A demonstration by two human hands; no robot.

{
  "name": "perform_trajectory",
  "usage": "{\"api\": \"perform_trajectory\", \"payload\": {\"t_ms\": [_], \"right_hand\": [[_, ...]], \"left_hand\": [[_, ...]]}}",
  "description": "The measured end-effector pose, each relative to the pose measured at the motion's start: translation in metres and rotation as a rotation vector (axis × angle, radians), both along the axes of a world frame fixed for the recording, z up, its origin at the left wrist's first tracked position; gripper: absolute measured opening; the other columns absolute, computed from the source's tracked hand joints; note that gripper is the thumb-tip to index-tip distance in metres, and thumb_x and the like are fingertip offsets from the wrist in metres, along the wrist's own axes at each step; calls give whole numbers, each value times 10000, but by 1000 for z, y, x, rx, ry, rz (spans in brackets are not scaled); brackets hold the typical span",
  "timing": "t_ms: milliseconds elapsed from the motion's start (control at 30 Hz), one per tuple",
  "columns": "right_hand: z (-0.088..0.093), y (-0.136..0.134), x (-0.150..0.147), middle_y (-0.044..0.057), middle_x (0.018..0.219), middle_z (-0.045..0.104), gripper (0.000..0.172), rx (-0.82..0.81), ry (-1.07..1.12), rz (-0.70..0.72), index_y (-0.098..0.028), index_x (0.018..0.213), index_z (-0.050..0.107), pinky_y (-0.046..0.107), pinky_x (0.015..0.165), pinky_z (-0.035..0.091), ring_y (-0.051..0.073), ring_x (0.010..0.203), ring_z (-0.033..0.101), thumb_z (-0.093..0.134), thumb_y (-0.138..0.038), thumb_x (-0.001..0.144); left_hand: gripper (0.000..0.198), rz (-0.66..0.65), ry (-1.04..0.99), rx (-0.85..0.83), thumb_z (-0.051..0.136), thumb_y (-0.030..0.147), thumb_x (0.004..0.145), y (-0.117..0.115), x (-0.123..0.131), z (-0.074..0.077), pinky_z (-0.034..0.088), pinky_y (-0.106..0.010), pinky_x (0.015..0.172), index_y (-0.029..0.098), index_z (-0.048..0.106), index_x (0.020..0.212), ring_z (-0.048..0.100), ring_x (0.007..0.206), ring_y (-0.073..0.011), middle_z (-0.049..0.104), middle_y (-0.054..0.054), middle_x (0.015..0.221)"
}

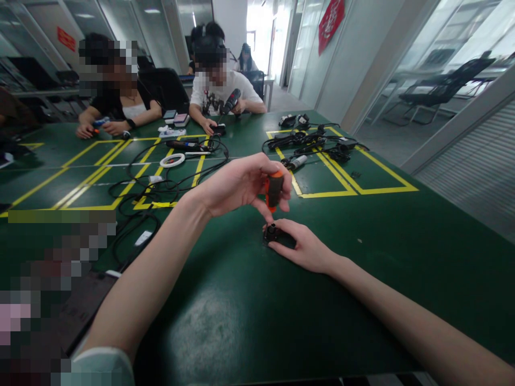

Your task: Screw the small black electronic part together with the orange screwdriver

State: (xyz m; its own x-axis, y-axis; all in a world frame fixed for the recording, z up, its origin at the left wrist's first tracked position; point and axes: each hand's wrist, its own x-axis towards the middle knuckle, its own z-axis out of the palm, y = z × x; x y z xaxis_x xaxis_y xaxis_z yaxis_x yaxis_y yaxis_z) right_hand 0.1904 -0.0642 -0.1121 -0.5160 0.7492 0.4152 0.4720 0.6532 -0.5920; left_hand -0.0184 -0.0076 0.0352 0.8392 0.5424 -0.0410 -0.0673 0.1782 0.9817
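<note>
My left hand (257, 179) is closed around the orange and black handle of a screwdriver (275, 192), held upright with its lower end pointing down. Just below it, a small black part (270, 234) with a short round post rests on the green table (225, 321). The fingers and thumb of my right hand (301, 244) pinch this part from the right and steady it against the tabletop. One left fingertip reaches down close to the post. Whether the screwdriver's tip touches the part cannot be made out.
Black cables (161, 185) and a white tape roll (172, 160) lie left of my hands. More cables and adapters (306, 140) sit at the far right inside yellow tape lines. Across the table, one person holds a power drill (232, 101); another person sits farther left.
</note>
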Motion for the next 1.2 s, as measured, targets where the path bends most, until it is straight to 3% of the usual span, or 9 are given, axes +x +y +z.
{"api": "perform_trajectory", "payload": {"t_ms": [200, 433, 700, 867, 1200], "right_hand": [[-1, 0, 0, 116, 1146, 779, 235, -7, 0, -5, -195, 1176, 632, 420, 942, 611, 248, 1036, 753, 664, -262, 953], [-1, 0, 0, 128, 1151, 773, 245, -11, -4, -3, -181, 1184, 635, 430, 954, 607, 254, 1049, 748, 656, -265, 955], [0, 0, 1, 130, 1157, 772, 245, -36, -6, -1, -182, 1185, 643, 429, 969, 602, 254, 1067, 745, 649, -266, 955], [2, 0, 1, 125, 1176, 773, 252, -47, -14, -1, -202, 1196, 646, 435, 977, 603, 259, 1078, 747, 640, -268, 953], [3, 0, 1, 123, 1181, 771, 248, -57, -10, -5, -206, 1197, 637, 448, 975, 598, 262, 1082, 743, 634, -275, 959]], "left_hand": [[212, -7, 2, 40, 618, 357, 843, 1, 0, -1, 584, -254, 578, 146, 603, 859, 739, 811, -205, 747, -76, 888], [201, 93, -2, 61, 635, 284, 802, -2, 1, 1, 533, -222, 524, 185, 485, 894, 723, 728, -181, 721, -30, 768], [207, 142, 25, 113, 661, 255, 733, -5, 1, 5, 443, -198, 490, 189, 476, 799, 683, 699, -152, 704, -26, 781], [207, 189, -3, 136, 674, 258, 725, -4, 2, 4, 371, -182, 482, 164, 491, 703, 589, 624, -85, 710, -39, 784], [292, 158, 22, 138, 759, 292, 791, -3, 3, 2, 438, -186, 560, 158, 510, 719, 612, 653, -69, 749, -29, 852]]}}
